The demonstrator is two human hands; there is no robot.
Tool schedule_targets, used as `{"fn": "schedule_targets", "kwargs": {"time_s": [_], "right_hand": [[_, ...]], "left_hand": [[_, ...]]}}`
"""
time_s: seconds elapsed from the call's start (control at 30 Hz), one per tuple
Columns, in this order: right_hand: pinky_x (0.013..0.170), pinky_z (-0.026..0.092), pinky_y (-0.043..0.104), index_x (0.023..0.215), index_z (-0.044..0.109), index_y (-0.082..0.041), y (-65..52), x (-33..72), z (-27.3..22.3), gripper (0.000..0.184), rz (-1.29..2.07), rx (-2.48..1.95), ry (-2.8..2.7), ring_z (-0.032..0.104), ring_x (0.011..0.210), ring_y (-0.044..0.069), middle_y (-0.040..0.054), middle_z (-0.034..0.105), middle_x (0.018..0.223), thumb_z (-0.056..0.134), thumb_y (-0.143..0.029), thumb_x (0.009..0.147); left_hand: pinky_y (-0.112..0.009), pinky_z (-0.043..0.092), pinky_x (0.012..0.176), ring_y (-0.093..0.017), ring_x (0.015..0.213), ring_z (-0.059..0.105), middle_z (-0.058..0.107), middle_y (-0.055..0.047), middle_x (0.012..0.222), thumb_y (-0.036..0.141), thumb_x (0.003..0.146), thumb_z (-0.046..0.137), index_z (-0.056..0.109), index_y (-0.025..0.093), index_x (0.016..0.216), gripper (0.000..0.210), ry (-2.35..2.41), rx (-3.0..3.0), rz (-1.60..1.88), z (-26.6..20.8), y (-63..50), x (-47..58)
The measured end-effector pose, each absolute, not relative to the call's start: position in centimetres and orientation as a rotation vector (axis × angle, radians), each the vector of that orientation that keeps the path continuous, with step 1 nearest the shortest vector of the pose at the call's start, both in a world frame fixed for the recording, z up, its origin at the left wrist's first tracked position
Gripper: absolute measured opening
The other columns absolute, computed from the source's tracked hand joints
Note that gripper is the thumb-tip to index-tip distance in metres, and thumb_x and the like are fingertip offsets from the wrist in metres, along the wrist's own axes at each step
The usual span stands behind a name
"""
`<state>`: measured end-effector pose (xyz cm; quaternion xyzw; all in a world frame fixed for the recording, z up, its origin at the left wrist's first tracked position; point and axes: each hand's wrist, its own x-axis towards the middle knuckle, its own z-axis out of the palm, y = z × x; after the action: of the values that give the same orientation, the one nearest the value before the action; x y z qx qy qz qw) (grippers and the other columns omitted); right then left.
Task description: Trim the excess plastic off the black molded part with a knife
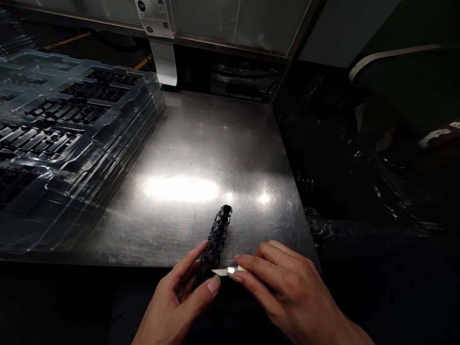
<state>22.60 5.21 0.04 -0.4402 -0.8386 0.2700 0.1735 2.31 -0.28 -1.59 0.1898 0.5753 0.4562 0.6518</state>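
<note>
Left hand (179, 297) grips black part (216, 238); right hand (286, 292) presses blade (229, 270); hanging label (152, 9) unreadable.

I see a scuffed, shiny steel table (223, 141), clear glossy plastic trays (64, 134) far left, and a glossy black plastic part (217, 235) near me.

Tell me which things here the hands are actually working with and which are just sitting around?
In use:
left hand gripping the black part
right hand holding a small blade against it

Sitting by:
stacked clear trays of black pieces
steel table
hanging paper label
</note>
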Motion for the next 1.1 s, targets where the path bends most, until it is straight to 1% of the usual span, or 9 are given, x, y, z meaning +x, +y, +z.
{"fn": "schedule_targets", "kwargs": {"time_s": [0.13, 0.3, 0.47, 0.6, 0.73, 0.9, 1.0, 1.1], "right_hand": [[0.065, 0.049, 0.035, 0.116, 0.078, -0.021, 5.4, 22.2, -0.1, 0.03, 0.704, -1.215, -2.389, 0.062, 0.073, 0.021, 0.0056, 0.068, 0.081, 0.056, -0.039, 0.107], [0.062, 0.048, 0.034, 0.117, 0.079, -0.02, 5.7, 22.1, 0.2, 0.032, 0.69, -1.198, -2.422, 0.06, 0.07, 0.02, 0.0051, 0.066, 0.078, 0.054, -0.038, 0.108], [0.064, 0.049, 0.033, 0.118, 0.079, -0.023, 5.9, 22.1, 0.3, 0.033, 0.684, -1.212, -2.436, 0.061, 0.071, 0.02, 0.0053, 0.067, 0.079, 0.052, -0.04, 0.109], [0.063, 0.048, 0.032, 0.111, 0.079, -0.022, 5.6, 21.8, 0.7, 0.032, 0.613, -1.226, -2.441, 0.059, 0.07, 0.019, 0.0037, 0.066, 0.076, 0.051, -0.036, 0.11], [0.063, 0.044, 0.032, 0.111, 0.078, -0.018, 5.1, 21.6, 1.0, 0.03, 0.471, -1.192, -2.452, 0.058, 0.069, 0.019, 0.0032, 0.066, 0.076, 0.051, -0.031, 0.11], [0.062, 0.036, 0.034, 0.114, 0.076, -0.016, 5.7, 21.9, 1.3, 0.029, 0.379, -1.115, -2.544, 0.056, 0.069, 0.019, 0.0025, 0.066, 0.077, 0.051, -0.031, 0.11], [0.061, 0.032, 0.035, 0.112, 0.076, -0.017, 7.0, 22.1, 1.8, 0.029, 0.351, -1.015, -2.646, 0.053, 0.069, 0.018, 0.0007, 0.064, 0.077, 0.051, -0.032, 0.11], [0.059, 0.028, 0.036, 0.108, 0.076, -0.016, 8.6, 22.1, 2.3, 0.031, 0.296, -0.871, -2.733, 0.05, 0.067, 0.018, 0.0001, 0.063, 0.076, 0.051, -0.034, 0.111]], "left_hand": [[-0.024, 0.055, 0.103, -0.026, 0.131, 0.067, 0.079, -0.002, 0.132, 0.036, 0.077, 0.089, 0.073, 0.029, 0.132, 0.057, 1.324, 0.44, 1.04, -1.6, -0.2, 2.3], [-0.027, 0.058, 0.101, -0.029, 0.128, 0.069, 0.08, -0.003, 0.13, 0.037, 0.075, 0.091, 0.074, 0.03, 0.131, 0.059, 1.342, 0.451, 1.026, -1.6, 0.0, 2.3], [-0.029, 0.056, 0.107, -0.029, 0.127, 0.07, 0.079, -0.004, 0.131, 0.038, 0.075, 0.09, 0.072, 0.025, 0.134, 0.063, 1.358, 0.481, 1.006, -1.7, 0.2, 2.1], [-0.025, 0.057, 0.105, -0.027, 0.13, 0.068, 0.078, -0.001, 0.134, 0.039, 0.077, 0.089, 0.071, 0.027, 0.134, 0.061, 1.35, 0.481, 1.014, -1.6, 0.1, 2.2], [-0.023, 0.057, 0.105, -0.024, 0.13, 0.068, 0.079, 0.003, 0.132, 0.037, 0.078, 0.088, 0.072, 0.03, 0.132, 0.056, 1.337, 0.486, 1.033, -1.7, -0.1, 2.3], [-0.029, 0.049, 0.117, -0.024, 0.138, 0.061, 0.074, 0.003, 0.141, 0.037, 0.083, 0.085, 0.067, 0.032, 0.138, 0.058, 1.304, 0.602, 0.967, -2.4, 0.0, 1.7], [-0.031, 0.045, 0.12, -0.024, 0.144, 0.055, 0.068, 0.004, 0.149, 0.04, 0.085, 0.083, 0.065, 0.034, 0.141, 0.059, 1.285, 0.642, 0.941, -2.8, 0.1, 1.2], [-0.033, 0.044, 0.122, -0.024, 0.145, 0.054, 0.068, 0.004, 0.149, 0.041, 0.085, 0.082, 0.063, 0.034, 0.142, 0.06, 1.286, 0.631, 0.927, -2.9, 0.1, 0.9]]}}
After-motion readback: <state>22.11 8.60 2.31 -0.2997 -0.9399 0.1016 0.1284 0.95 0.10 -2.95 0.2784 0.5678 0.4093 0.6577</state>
